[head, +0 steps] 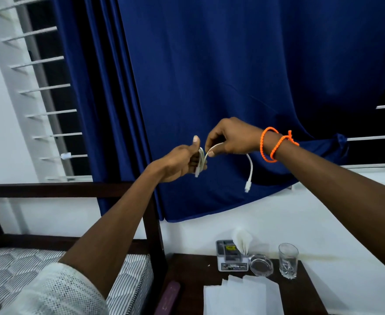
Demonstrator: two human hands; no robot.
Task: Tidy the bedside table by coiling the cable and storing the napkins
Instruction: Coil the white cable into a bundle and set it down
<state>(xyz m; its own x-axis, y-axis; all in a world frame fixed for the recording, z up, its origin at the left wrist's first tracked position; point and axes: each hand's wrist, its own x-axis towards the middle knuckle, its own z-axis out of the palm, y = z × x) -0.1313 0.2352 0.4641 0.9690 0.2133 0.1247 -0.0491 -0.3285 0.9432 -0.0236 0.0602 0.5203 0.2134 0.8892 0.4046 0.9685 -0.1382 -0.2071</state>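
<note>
The thin white charging cable (250, 165) is being coiled: loops are being pinched in the left hand (182, 162), while the tail is being fed taut between the right hand's (232, 138) closed fingertips.

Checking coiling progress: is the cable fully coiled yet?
Partly coiled: loops sit in the left hand, while the cable tail hangs loose below the right hand.

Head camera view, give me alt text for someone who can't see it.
Two hands wind a white cable: the left hand grips the coil, the right hand feeds it. Below, napkins lie on the bedside table.
</note>
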